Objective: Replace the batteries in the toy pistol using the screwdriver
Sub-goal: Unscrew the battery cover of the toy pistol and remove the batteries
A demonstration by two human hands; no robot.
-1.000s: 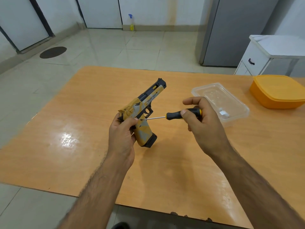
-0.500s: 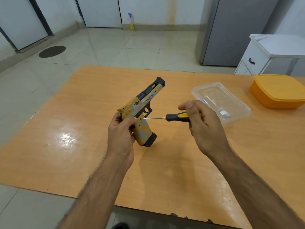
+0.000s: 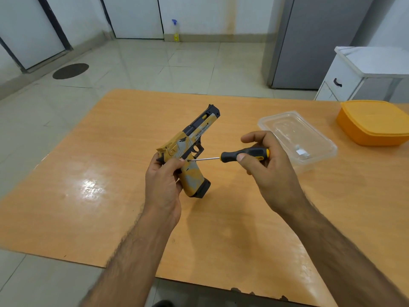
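I have the left hand (image 3: 163, 178) wrapped around the rear of the toy pistol (image 3: 190, 151), fingers and thumb curled on it, holding it up off the bench over the middle of the top, nearer the far edge than the near one, muzzle pointing up and away and the grip's black base hanging down. The screwdriver (image 3: 232, 156) runs almost level from its tip, set against the frame just above the grip beside my left thumb, to the black and yellow handle pinched in the right hand (image 3: 265, 165). The risk I see is the tip slipping out of the small screw: the pistol is held in the air with nothing bracing it, so a sideways push could skate the blade across the plastic or into my left thumb, and a loosened screw could drop onto the bench and roll away. Against half a second ago, the right hand's fingers have shifted round the handle, exposing more of it with the yellow band now near its end, which reads as a turn, while the pistol has barely moved. Toward the far right corner sit a clear plastic tray (image 3: 318, 160) and an orange lidded box (image 3: 374, 122).
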